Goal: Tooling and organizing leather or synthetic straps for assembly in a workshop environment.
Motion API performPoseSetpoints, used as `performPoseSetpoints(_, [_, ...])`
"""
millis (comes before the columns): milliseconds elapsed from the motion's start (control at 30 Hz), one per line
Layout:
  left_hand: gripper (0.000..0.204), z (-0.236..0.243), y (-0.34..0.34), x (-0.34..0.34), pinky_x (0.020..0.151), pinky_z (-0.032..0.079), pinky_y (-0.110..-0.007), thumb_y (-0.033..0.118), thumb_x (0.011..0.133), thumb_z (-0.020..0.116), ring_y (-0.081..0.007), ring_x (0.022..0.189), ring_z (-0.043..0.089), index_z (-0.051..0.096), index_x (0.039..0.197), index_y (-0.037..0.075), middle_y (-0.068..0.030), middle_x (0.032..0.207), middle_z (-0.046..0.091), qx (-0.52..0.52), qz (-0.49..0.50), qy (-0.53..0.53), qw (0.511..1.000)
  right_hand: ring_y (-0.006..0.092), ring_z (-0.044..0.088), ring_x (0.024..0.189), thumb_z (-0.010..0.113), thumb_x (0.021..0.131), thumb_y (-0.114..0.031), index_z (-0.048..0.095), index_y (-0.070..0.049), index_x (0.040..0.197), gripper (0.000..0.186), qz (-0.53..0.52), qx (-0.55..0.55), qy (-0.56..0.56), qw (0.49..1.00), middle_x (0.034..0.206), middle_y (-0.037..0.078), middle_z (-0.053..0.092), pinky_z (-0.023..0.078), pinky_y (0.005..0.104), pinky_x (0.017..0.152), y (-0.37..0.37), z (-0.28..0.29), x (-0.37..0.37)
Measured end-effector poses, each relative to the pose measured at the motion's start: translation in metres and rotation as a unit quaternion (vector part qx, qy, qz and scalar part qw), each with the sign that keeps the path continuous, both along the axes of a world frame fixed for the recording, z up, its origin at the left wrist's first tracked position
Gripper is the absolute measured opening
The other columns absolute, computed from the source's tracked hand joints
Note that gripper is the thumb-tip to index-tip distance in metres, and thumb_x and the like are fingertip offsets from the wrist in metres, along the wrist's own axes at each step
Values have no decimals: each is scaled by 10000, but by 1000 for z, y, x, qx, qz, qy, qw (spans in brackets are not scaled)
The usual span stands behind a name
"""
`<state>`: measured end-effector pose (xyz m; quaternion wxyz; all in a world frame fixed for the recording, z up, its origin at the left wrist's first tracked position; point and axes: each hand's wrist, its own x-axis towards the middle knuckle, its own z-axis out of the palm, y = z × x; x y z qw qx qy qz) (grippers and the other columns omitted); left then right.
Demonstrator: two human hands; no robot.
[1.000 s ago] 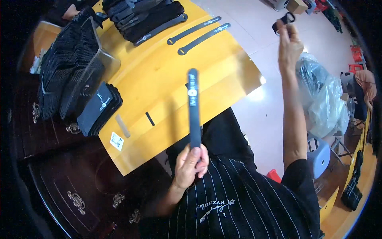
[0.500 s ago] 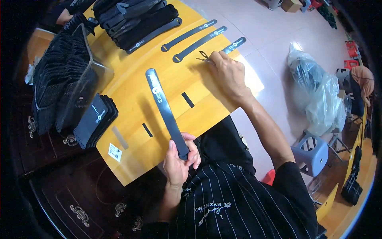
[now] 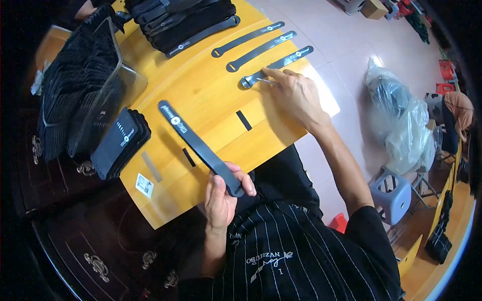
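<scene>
My left hand (image 3: 221, 195) holds the lower end of a long black strap (image 3: 196, 148) with white print, angled up-left over the yellow wooden table (image 3: 188, 90). My right hand (image 3: 296, 98) is at the table's right, index finger extended onto the nearest of three laid-out straps (image 3: 296, 54), other fingers curled; a thin item I cannot make out shows under them. The other two straps (image 3: 261, 47) lie parallel beyond it. A pile of black straps (image 3: 183, 27) is at the back; a clear bin (image 3: 80, 90) of black pieces and a small black stack (image 3: 115, 143) are at the left.
Another person's hand (image 3: 83, 10) is at the top left. At the right are bagged goods (image 3: 399, 115) on the tiled floor, a blue stool (image 3: 389, 198), a cardboard box (image 3: 374, 10) and a side bench (image 3: 452, 220). Dark carved drawers (image 3: 95, 251) stand at the lower left.
My right hand has come down from the upper right, with a black looped item, onto the table, where a third strap now lies. The strap in my left hand has tilted leftward.
</scene>
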<state>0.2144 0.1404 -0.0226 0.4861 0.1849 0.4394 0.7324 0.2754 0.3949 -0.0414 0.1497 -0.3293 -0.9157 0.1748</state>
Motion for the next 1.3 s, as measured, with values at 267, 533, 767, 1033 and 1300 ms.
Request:
performPoseSetpoints(267, [342,1,-5,-9,831,503,-400,251,953,528,-262,955,599,463,1196,20,-197,1045,598,21,97,-22,995,305,648,734,584,895,-298,577,-73,1145,336,0,-42,120,992,846,157,659,503,399,654,-15,17,12])
performPoseSetpoints(533, [366,-3,1,-11,892,519,-421,240,948,535,-374,1129,552,440,1252,59,-245,1219,537,60,130,5,990,204,602,653,587,917,-195,594,7,952,205,59,-360,182,913,738,126,609,476,301,607,-121,67,53])
performPoseSetpoints(767, [276,4,2,0,900,528,-418,105,927,555,-351,1132,556,467,1180,40,-248,1229,533,97,158,-5,983,263,635,704,623,877,-137,613,7,950,162,99,-367,216,899,813,151,641,493,329,627,-152,63,57])
performPoseSetpoints(1033, [302,4,0,5,898,529,-444,100,905,589,-365,1119,559,456,1167,31,-234,1188,546,103,158,18,982,283,627,690,617,878,-149,619,4,936,163,91,-321,205,920,804,152,631,487,334,612,-153,66,58])
performPoseSetpoints(1300, [316,4,0,5,899,531,-441,99,891,612,-363,1098,572,457,1155,20,-227,1164,557,98,165,24,981,267,607,656,611,882,-152,622,12,919,168,84,-330,211,916,769,153,620,476,334,598,-153,67,59])
